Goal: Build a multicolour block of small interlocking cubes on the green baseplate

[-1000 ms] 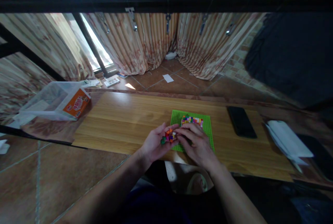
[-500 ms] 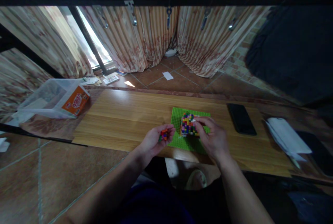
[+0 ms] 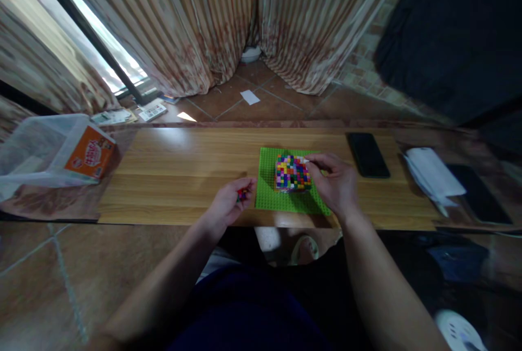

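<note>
On the green studded baseplate (image 3: pixel 267 177), where the brick block (image 3: pixel 291 171) sits, I'd press straight down with the right hand (image 3: pixel 336 183), its fingertips (image 3: pixel 311 168) at the far right corner, their grip unclear to me; the left hand (image 3: pixel 227 201) curls around loose bricks (image 3: pixel 242 194). The squat block's top is a multicoloured patchwork.

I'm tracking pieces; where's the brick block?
In the head view, the brick block sits right of centre on the green board, by the right hand.
</note>
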Action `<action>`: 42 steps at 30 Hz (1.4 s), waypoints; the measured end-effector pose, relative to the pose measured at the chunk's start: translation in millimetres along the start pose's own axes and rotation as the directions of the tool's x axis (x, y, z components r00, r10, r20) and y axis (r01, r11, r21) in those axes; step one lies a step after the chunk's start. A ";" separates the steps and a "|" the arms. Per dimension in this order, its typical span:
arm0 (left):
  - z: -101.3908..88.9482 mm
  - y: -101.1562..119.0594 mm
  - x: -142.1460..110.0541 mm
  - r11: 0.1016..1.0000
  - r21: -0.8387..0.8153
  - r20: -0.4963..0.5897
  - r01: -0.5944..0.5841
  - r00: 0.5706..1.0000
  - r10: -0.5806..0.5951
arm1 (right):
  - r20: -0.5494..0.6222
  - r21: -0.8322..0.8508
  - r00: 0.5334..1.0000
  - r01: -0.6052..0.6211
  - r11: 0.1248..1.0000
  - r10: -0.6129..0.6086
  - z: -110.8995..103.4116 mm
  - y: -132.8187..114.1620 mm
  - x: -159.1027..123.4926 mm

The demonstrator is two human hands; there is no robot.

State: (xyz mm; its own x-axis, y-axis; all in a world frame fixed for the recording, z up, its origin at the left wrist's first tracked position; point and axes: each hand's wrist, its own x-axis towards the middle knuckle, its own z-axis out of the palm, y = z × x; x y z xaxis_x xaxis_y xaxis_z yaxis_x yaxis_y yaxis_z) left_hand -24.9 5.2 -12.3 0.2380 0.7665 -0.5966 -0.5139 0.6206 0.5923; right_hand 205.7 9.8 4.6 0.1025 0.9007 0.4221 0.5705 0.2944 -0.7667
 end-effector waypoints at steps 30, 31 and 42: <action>40.6 -26.5 40.1 0.772 0.411 0.213 -0.485 0.875 0.435 | 0.229 -0.284 0.946 0.291 0.914 -0.230 43.8 2.0 9.3; 40.0 -26.6 39.7 0.745 0.441 0.221 -0.501 0.865 0.451 | 0.231 -0.285 0.945 0.294 0.913 -0.232 43.7 2.2 9.1; 45.3 -21.2 27.3 0.529 0.634 0.288 -0.565 0.806 0.517 | 0.181 -0.315 0.966 0.236 0.919 -0.186 47.9 1.4 6.9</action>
State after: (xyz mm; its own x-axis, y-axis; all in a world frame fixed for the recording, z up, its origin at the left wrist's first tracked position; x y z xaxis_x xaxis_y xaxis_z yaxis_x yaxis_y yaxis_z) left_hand 29.8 20.4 -16.6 0.1632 0.9864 -0.0191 0.1162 0.0000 0.9932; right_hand 168.2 31.8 -16.7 -0.1549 0.8730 0.4625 0.8056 0.3826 -0.4524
